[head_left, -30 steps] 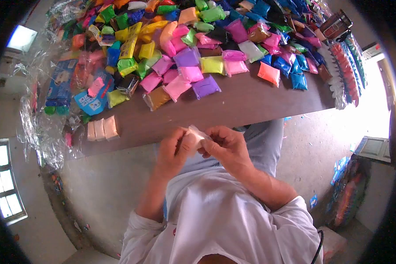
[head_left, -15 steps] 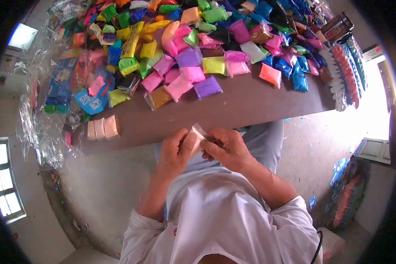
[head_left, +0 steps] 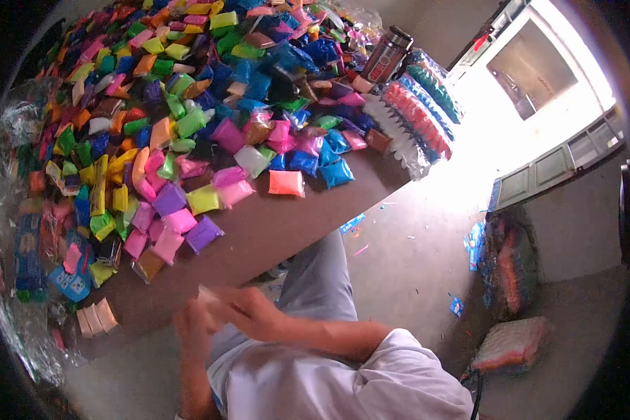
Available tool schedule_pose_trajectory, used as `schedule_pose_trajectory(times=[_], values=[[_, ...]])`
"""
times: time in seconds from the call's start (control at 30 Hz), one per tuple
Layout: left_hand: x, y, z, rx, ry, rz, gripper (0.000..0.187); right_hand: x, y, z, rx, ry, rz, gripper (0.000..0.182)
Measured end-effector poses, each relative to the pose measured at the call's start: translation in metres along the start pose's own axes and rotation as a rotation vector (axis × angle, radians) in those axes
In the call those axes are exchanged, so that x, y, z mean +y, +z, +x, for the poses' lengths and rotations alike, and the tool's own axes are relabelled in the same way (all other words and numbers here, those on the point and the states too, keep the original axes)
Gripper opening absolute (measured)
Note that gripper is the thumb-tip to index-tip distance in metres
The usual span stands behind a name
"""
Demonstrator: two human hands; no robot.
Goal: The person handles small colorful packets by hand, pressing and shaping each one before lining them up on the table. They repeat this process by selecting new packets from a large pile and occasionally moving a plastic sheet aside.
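a brown, smooth-topped counter (head_left: 294, 227) runs slantwise, most of it under a broad heap of packets (head_left: 190, 122), little pillow shapes in pink, green, yellow, blue, purple and orange, shiny where the film catches light. crinkled clear plastic (head_left: 33, 343) bunches along the left edge. at the far right corner stand rows of frilled strips (head_left: 421, 115), white, red, blue and green, with a glossy look like wrapped stock. behind them, a dark canister (head_left: 387, 56), round and upright, carries a reddish panel whose writing is too small to read; what it holds is hidden. near the counter's front edge, the left hand (head_left: 197, 320) and right hand (head_left: 253, 309) come together, fingers bent, pinching a pale packet between them; blur hides how each fingertip sits. a blue pack (head_left: 77, 281) with white print, unreadable, lies by the plastic. three peach blocks (head_left: 96, 318) sit side by side at the near left corner. along the heap's front lie a bright orange packet (head_left: 285, 183) and a purple packet (head_left: 204, 234). smallest in sight is the tip of the pale packet (head_left: 206, 293), whitish and thin, poking up above the fingers.
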State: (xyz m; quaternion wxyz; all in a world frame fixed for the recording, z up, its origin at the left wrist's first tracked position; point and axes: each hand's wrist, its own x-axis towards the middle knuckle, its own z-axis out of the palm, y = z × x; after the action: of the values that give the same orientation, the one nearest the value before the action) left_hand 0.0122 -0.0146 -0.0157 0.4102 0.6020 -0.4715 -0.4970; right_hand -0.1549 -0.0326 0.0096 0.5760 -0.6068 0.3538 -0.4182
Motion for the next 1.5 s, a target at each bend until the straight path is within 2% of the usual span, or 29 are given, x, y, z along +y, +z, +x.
schedule_pose_trajectory(times=[0.1, 0.17, 0.2, 0.27, 0.33, 0.43, 0.5, 0.57, 0.6, 0.67, 0.7, 0.77, 0.8, 0.87, 0.9, 0.93, 0.97, 1.0, 1.07, 1.13, 1.2, 1.23, 1.27, 1.33, 1.47, 1.5], values=[[0.017, 0.008, -0.003, 0.004, -0.099, -0.141, 0.042, 0.002, 0.009, -0.003, 0.126, 0.021, 0.047, 0.026], [0.024, 0.007, -0.003, -0.037, -0.086, -0.165, 0.040, 0.011, 0.020, -0.005, 0.266, -0.001, 0.070, 0.026], [0.025, 0.007, -0.002, -0.076, -0.075, -0.186, 0.038, 0.015, 0.022, -0.006, 0.267, -0.002, 0.071, 0.026], [0.011, -0.001, 0.000, -0.127, -0.079, -0.202, 0.042, 0.023, 0.024, -0.006, 0.340, -0.089, -0.159, 0.028], [0.007, -0.003, 0.000, -0.174, -0.084, -0.218, 0.048, 0.022, 0.025, -0.005, 0.344, -0.072, -0.136, 0.027], [0.016, 0.007, -0.002, -0.091, -0.091, -0.195, 0.049, 0.022, 0.023, -0.003, 0.317, 0.011, -0.110, 0.026], [0.027, 0.009, -0.003, -0.064, 0.000, -0.036, 0.031, 0.017, 0.017, 0.003, 0.279, 0.079, -0.101, 0.025], [0.022, 0.007, -0.005, -0.028, -0.038, -0.054, 0.030, 0.005, 0.008, 0.011, 0.143, 0.145, -0.025, 0.026], [0.021, 0.006, -0.006, 0.001, -0.071, -0.071, 0.030, 0.011, 0.008, 0.014, 0.139, 0.148, -0.020, 0.026], [0.023, 0.002, -0.007, -0.027, -0.104, -0.080, 0.032, 0.027, 0.010, 0.021, 0.210, -0.140, -0.058, 0.030], [0.024, -0.001, -0.008, -0.056, -0.136, -0.090, 0.035, 0.024, 0.008, 0.021, 0.200, -0.137, -0.051, 0.030], [0.013, 0.000, -0.010, 0.005, -0.116, -0.041, 0.034, 0.013, -0.001, 0.016, 0.032, 0.277, 0.170, 0.033], [0.007, -0.002, -0.014, 0.063, -0.092, 0.016, 0.033, 0.015, -0.002, 0.015, 0.064, 0.339, 0.206, 0.034], [0.011, -0.009, -0.011, -0.062, -0.207, -0.032, 0.034, 0.017, -0.001, 0.015, 0.167, 0.442, 0.311, 0.037], [0.010, -0.012, -0.010, -0.070, -0.194, -0.068, 0.028, 0.016, -0.003, 0.017, 0.248, 0.490, 0.368, 0.038], [0.009, -0.013, -0.010, -0.085, -0.177, -0.108, 0.022, 0.012, -0.009, 0.020, 0.245, 0.502, 0.389, 0.038], [0.009, -0.014, -0.012, -0.036, -0.199, -0.100, 0.022, 0.008, -0.013, 0.022, 0.250, 0.514, 0.405, 0.039], [0.010, -0.014, -0.012, -0.071, -0.202, -0.197, 0.023, 0.005, -0.010, 0.022, 0.212, 0.528, 0.420, 0.039], [0.009, -0.013, -0.013, -0.088, -0.203, -0.297, 0.024, -0.002, -0.005, 0.023, 0.044, 0.381, 0.247, 0.035], [0.009, -0.015, -0.015, -0.145, -0.179, -0.344, 0.025, -0.006, 0.008, 0.023, 0.008, 0.438, 0.225, 0.028], [0.003, -0.016, -0.017, -0.100, -0.123, -0.340, 0.028, 0.008, 0.010, 0.025, -0.057, 0.371, 0.165, 0.026], [0.005, -0.017, -0.016, -0.126, -0.117, -0.355, 0.029, 0.002, 0.014, 0.028, -0.006, 0.427, 0.269, 0.026], [0.006, -0.018, -0.016, -0.148, -0.114, -0.369, 0.031, 0.001, 0.015, 0.029, -0.041, 0.430, 0.275, 0.026], [0.005, -0.021, -0.016, -0.151, -0.138, -0.403, 0.032, 0.001, 0.016, 0.031, 0.004, 0.423, 0.112, 0.027], [-0.002, -0.024, -0.018, -0.228, -0.164, -0.565, 0.033, -0.005, 0.014, 0.042, -0.101, 0.381, 0.018, 0.027], [-0.001, -0.025, -0.017, -0.231, -0.144, -0.596, 0.028, 0.001, 0.012, 0.046, -0.104, 0.181, -0.204, 0.017]])
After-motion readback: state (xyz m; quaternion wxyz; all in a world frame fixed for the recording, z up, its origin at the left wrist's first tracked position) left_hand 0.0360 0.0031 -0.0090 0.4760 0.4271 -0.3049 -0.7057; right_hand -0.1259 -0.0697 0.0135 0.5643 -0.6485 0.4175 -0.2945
